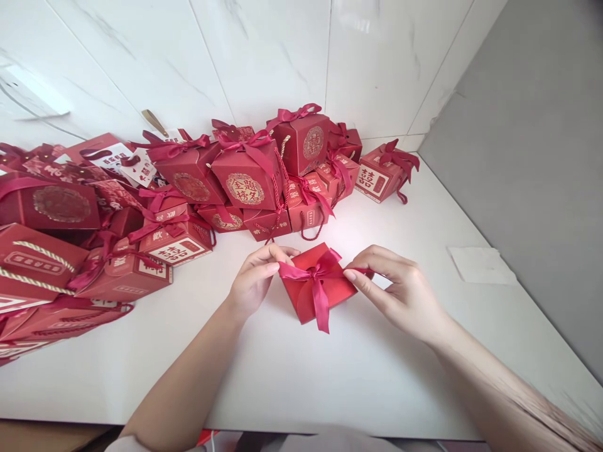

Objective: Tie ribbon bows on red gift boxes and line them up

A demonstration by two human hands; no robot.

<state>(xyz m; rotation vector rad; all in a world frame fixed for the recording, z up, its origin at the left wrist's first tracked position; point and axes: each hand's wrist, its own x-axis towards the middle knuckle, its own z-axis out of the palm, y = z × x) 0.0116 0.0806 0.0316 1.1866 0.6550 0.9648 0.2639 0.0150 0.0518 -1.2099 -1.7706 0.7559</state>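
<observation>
A small red gift box [301, 304] sits on the white table in front of me, its top facing up. Across that top lies a crimson satin ribbon [320, 301], tied in a bow with two tails hanging over the near side. My left hand [257, 276] pinches the bow's left loop between thumb and fingers. On the opposite side, my right hand [396, 282] grips the right loop in the same way, fingertips closed. The ribbon is stretched sideways between both hands. The box's far and lower sides are mostly hidden.
Many ribboned red boxes [249, 179] are piled along the tiled wall [277, 50], spreading to the left side. One box [384, 172] stands apart at the back right. A white tissue [480, 265] lies at the table's right edge, beside a grey surface [532, 144].
</observation>
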